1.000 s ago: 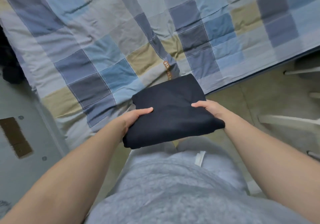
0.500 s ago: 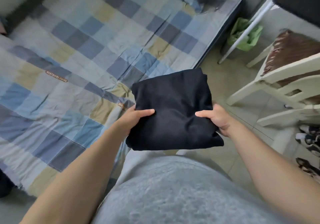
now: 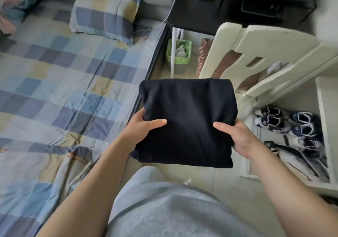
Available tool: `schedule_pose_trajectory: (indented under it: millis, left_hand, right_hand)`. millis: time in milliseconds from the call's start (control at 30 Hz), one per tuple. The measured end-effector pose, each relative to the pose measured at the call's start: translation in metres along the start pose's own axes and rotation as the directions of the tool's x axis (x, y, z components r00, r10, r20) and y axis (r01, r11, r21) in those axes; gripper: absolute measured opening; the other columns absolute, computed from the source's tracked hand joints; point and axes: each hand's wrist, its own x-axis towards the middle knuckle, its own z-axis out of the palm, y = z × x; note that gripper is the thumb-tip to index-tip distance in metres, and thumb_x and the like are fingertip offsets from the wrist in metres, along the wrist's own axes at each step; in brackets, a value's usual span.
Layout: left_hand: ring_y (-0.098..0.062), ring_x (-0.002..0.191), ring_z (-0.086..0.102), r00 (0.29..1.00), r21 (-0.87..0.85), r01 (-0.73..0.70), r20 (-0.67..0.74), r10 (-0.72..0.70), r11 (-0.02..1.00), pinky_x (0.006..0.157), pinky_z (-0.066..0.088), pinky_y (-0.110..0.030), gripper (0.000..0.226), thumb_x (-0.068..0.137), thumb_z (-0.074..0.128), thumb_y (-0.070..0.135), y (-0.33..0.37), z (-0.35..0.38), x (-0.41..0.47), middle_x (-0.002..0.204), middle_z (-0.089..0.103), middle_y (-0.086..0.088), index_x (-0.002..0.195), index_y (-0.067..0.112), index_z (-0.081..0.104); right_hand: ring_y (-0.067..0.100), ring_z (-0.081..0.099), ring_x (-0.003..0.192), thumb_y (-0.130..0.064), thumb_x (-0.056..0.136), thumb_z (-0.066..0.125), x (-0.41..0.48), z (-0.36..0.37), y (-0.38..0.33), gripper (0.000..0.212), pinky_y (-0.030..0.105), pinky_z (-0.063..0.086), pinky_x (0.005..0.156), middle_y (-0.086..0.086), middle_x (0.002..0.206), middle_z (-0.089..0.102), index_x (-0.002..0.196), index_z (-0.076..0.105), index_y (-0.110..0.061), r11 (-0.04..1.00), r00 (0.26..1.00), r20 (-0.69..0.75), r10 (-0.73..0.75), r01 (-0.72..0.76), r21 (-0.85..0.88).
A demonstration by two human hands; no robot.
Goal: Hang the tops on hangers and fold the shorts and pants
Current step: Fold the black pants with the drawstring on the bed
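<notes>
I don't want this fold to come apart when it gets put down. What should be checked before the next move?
1. Fold intact: the folded black garment is a compact rectangle with no loose ends hanging. Ok.
2. Left hand grip: thumb on top at the left edge, fingers hidden beneath. Ok.
3. Right hand grip: thumb on top at the right edge. Ok.
4. Clearance: the garment is held in the air over the floor, between the bed and the white chair, touching neither. Ok.
5. Landing spot chosen: cannot tell.
</notes>
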Motion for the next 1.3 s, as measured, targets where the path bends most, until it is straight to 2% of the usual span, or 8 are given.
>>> schedule_pose_trajectory:
  millis: [300,400,533,667,800,900,1100,1300]
  left_hand:
    - [0.002,0.093,0.07,0.92,0.225,-0.226,0.368,0.132,0.948,0.08,0.053,-0.026,0.056,0.067,0.087,0.045,0.124,0.141,0.119,0.106,0.074,0.019,0.117,0.037,0.063]
    - [0.002,0.094,0.068,0.852,0.287,-0.29,0.512,0.11,0.913,0.077,0.049,-0.019,0.056,0.069,0.087,0.045,0.16,0.213,0.162,0.104,0.073,0.019,0.118,0.036,0.061]
    - [0.003,0.099,0.061,0.724,0.365,-0.36,0.69,0.011,0.859,0.077,0.046,-0.018,0.05,0.071,0.085,0.05,0.186,0.309,0.2,0.107,0.067,0.022,0.111,0.046,0.056]
    - [0.007,0.096,0.061,0.587,0.383,-0.401,0.805,-0.087,0.832,0.076,0.045,-0.018,0.054,0.074,0.084,0.047,0.196,0.39,0.216,0.108,0.066,0.024,0.119,0.044,0.055]
    - [0.009,0.094,0.062,0.516,0.403,-0.448,0.846,-0.138,0.798,0.069,0.044,-0.01,0.052,0.076,0.083,0.043,0.191,0.459,0.217,0.102,0.065,0.027,0.12,0.041,0.054]
    - [-0.003,0.1,0.063,0.498,0.432,-0.492,0.852,-0.163,0.756,0.079,0.048,-0.021,0.057,0.076,0.082,0.042,0.187,0.505,0.221,0.11,0.065,0.021,0.125,0.034,0.056]
    - [-0.007,0.101,0.065,0.517,0.464,-0.592,0.846,-0.131,0.659,0.086,0.051,-0.029,0.065,0.076,0.081,0.043,0.211,0.595,0.228,0.111,0.066,0.021,0.134,0.033,0.054]
    - [-0.019,0.111,0.064,0.58,0.489,-0.683,0.814,-0.003,0.543,0.097,0.053,-0.045,0.074,0.075,0.079,0.047,0.238,0.672,0.239,0.121,0.066,0.011,0.14,0.029,0.049]
  right_hand:
    - [0.018,0.072,0.106,-0.036,0.066,0.086,0.013,-0.117,-0.035,0.052,0.025,0.059,0.074,-0.001,0.116,0.075,0.113,0.07,-0.023,0.953,0.912,-0.409,-0.008,0.131,0.273]
    - [0.018,0.072,0.105,-0.038,0.068,0.083,0.006,-0.161,-0.052,0.046,0.031,0.06,0.079,-0.002,0.116,0.075,0.111,0.074,-0.026,0.912,0.804,-0.593,0.048,0.207,0.355]
    - [0.022,0.068,0.113,-0.042,0.067,0.085,-0.023,-0.209,-0.061,0.074,0.044,0.051,0.1,-0.004,0.124,0.071,0.134,0.061,-0.023,0.892,0.626,-0.766,0.146,0.251,0.376]
    - [0.021,0.071,0.107,-0.041,0.062,0.091,-0.048,-0.234,-0.058,0.072,0.041,0.055,0.093,-0.005,0.117,0.074,0.127,0.064,-0.023,0.872,0.424,-0.874,0.237,0.303,0.383]
    - [0.013,0.073,0.097,-0.046,0.059,0.086,-0.065,-0.258,-0.052,0.059,0.033,0.056,0.082,-0.012,0.108,0.075,0.113,0.065,-0.034,0.85,0.305,-0.91,0.282,0.361,0.384]
    - [0.007,0.073,0.092,-0.046,0.059,0.087,-0.068,-0.286,-0.045,0.057,0.026,0.056,0.074,-0.016,0.105,0.075,0.112,0.066,-0.035,0.841,0.244,-0.927,0.285,0.401,0.364]
    - [0.014,0.074,0.094,-0.054,0.055,0.087,-0.056,-0.363,-0.045,0.058,0.037,0.058,0.083,-0.012,0.102,0.076,0.107,0.069,-0.036,0.799,0.206,-0.918,0.338,0.453,0.396]
    - [-0.002,0.069,0.087,-0.045,0.072,0.083,-0.023,-0.445,-0.069,0.039,0.017,0.054,0.071,-0.019,0.099,0.072,0.107,0.066,-0.04,0.81,0.12,-0.947,0.3,0.492,0.319]
